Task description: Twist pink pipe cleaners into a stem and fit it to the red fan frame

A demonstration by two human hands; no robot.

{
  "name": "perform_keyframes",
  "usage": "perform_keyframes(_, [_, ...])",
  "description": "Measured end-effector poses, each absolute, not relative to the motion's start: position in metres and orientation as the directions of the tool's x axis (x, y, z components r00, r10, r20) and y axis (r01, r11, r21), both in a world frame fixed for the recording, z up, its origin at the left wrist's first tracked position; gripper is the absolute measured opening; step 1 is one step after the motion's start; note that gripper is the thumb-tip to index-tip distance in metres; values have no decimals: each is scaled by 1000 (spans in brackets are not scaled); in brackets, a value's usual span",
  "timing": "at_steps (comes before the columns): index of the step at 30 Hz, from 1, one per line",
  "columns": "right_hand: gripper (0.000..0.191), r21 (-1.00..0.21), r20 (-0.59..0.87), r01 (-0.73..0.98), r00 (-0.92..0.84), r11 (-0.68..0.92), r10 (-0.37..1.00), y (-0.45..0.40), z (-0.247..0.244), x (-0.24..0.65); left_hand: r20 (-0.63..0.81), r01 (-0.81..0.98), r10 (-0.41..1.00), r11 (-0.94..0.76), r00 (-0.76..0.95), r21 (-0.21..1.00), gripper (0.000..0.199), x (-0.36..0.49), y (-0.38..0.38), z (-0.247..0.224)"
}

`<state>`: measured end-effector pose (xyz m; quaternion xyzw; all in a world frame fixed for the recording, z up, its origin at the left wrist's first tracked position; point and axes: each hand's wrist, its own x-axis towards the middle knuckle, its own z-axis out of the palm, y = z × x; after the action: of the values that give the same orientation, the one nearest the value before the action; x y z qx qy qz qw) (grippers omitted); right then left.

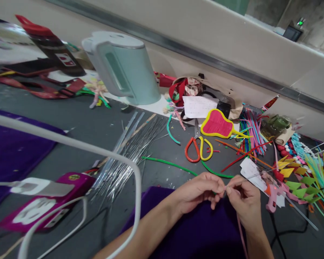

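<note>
My left hand [202, 190] and my right hand [244, 198] meet at the fingertips above purple cloth [189, 230]. Between them they pinch a thin pink pipe cleaner [242, 235], whose tail hangs below my right hand. The pinched part is mostly covered by the fingers. Just beyond the hands lies a green pipe cleaner [172, 164], partly hidden behind them. Scissors [196, 145] with one red and one yellow handle rest farther back. A pink glue gun [273, 198] is right of my right hand.
A white cable [97, 145] loops across the left foreground, near a magenta box [70, 189]. Thin metal wires [129, 162] lie mid-table. Behind stand a pale green kettle [132, 68] and a red-capped bottle [55, 50]. Coloured pipe cleaners [252, 131] crowd the right.
</note>
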<state>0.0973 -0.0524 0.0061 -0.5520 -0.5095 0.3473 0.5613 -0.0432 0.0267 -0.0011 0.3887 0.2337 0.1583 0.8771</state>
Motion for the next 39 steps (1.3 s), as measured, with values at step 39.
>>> perform_keyframes(39, [19,-998,50,-5,451,59,891,-44,-12,98,688,353,549,-835,475,422,11,-46,18,7])
